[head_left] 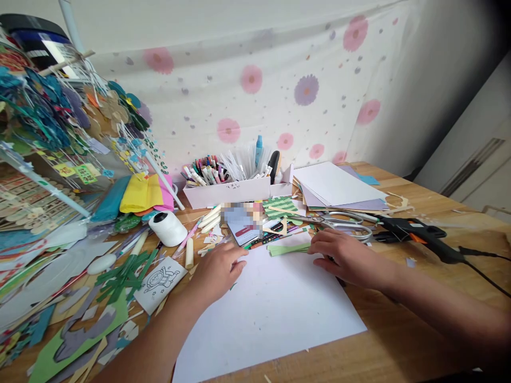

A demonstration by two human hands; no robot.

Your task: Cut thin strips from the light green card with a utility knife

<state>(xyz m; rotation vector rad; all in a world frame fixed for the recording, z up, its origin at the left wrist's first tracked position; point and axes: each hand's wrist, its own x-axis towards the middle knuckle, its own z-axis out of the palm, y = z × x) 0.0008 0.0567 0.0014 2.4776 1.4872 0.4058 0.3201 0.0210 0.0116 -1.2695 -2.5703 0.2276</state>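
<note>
A large white sheet of paper (pixel 271 319) lies flat in front of me. My left hand (pixel 221 271) rests over its upper left edge, fingers reaching right and the thumb apart, with nothing visible in it. My right hand (pixel 345 255) is at the sheet's upper right, its fingers loosely bent and spread. Its fingertips come up to the right end of a light green paper strip (pixel 288 248); whether they press on it I cannot tell. Something small and dark shows under that palm. Scissors (pixel 339 221) lie just beyond the right hand.
Behind the sheet stand a phone (pixel 241 223) and a white box of markers (pixel 231 191). Left are a thread spool (pixel 167 229), an astronaut drawing (pixel 159 282) and many paper scraps. Right are stacked paper (pixel 335 183) and a black glue gun (pixel 427 236) with its cord.
</note>
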